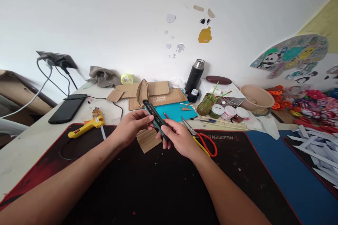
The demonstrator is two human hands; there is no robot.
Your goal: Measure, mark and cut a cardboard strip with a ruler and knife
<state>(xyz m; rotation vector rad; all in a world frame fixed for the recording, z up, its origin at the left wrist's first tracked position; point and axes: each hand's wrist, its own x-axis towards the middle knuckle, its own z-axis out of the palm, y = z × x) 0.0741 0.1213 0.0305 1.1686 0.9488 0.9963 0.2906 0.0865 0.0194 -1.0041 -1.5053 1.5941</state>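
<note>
Both of my hands hold a long, slim black-and-green tool (pixel 156 116), which looks like a box cutter with printed lettering along its body. My left hand (pixel 139 123) pinches its upper part, and my right hand (pixel 175 134) grips the lower end. No blade is visible. Below the hands lies a corrugated cardboard scrap (pixel 149 141). Just behind them, a pointed, leaf-shaped cardboard piece (pixel 143 91) rests by a printed cardboard panel (pixel 169 99). Scissors (pixel 207 143) with red and yellow handles lie beside my right wrist, partly covered.
A yellow glue gun (pixel 88 126) and a black phone (pixel 68 108) are at left. Behind stand a black flask (pixel 194 76), paint jars (pixel 228 112) and a brush jar (pixel 206 105). White paper strips (pixel 319 151) pile at right. A dark mat (pixel 137 182) covers the front.
</note>
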